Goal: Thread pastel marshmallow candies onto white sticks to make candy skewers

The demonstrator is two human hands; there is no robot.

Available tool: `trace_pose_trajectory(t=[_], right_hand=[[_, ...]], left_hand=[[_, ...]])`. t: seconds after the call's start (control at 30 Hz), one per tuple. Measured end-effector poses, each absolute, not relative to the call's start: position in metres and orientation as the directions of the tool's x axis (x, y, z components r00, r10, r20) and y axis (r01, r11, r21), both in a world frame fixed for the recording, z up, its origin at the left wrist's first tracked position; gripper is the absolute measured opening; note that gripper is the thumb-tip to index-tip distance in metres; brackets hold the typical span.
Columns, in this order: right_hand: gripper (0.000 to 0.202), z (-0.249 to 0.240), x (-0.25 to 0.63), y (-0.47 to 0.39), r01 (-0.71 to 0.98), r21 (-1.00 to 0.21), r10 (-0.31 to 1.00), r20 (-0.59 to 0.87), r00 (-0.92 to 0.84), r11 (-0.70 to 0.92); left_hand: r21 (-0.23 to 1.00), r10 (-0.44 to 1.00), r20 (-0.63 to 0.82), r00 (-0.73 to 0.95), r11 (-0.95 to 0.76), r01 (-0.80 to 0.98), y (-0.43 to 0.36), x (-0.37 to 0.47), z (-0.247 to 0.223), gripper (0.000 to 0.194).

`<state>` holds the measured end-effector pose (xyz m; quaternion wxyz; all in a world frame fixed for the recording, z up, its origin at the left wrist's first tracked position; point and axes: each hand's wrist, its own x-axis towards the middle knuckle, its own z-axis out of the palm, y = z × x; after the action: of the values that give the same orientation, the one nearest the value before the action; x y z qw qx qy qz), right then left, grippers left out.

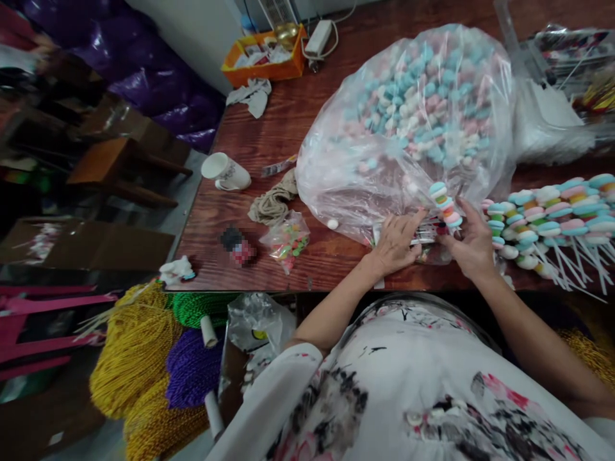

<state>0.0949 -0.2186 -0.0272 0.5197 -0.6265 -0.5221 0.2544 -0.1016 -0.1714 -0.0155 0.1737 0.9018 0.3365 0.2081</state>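
My right hand [473, 246] pinches a skewer of pastel discs [444, 206], blue, white, pink, orange and green, standing nearly upright at the table's front. Close by on its left is my left hand [398, 242], fingers stretched forward and thumb apart, over a small packet with white strips [423, 235]; the contact there is partly hidden. Right behind both hands bulges a large clear plastic bag [331, 153] full of blue, pink and white discs. Finished-looking skewers [552, 221] with white sticks lie in a pile to the right of my right hand.
On the table stand a white mug [225, 170], a cord bundle [276, 200], a small bag of coloured pieces [287, 238], a blurred object [237, 246] and an orange tray [263, 72]. A power strip [319, 37] lies behind. Yellow cord bundles [137, 346] fill the floor at left.
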Motion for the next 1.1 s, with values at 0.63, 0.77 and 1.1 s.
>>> trace_pose_trajectory(t=[0.63, 0.77, 1.1], right_hand=[[0.069, -0.017, 0.072, -0.223, 0.135, -0.989, 0.851, 0.117, 0.513, 0.055], [0.067, -0.016, 0.062, -0.235, 0.105, -0.993, 0.857, 0.095, 0.506, 0.048], [0.063, -0.017, 0.064, -0.239, -0.042, -0.998, 0.894, -0.067, 0.443, -0.054]], left_hand=[[0.474, 0.732, 0.329, 0.596, -0.674, 0.566, -0.177, -0.097, -0.026, 0.066], [0.485, 0.749, 0.27, 0.605, -0.648, 0.586, -0.177, -0.096, -0.024, 0.064], [0.518, 0.763, 0.201, 0.615, -0.615, 0.594, -0.176, -0.095, -0.015, 0.058]])
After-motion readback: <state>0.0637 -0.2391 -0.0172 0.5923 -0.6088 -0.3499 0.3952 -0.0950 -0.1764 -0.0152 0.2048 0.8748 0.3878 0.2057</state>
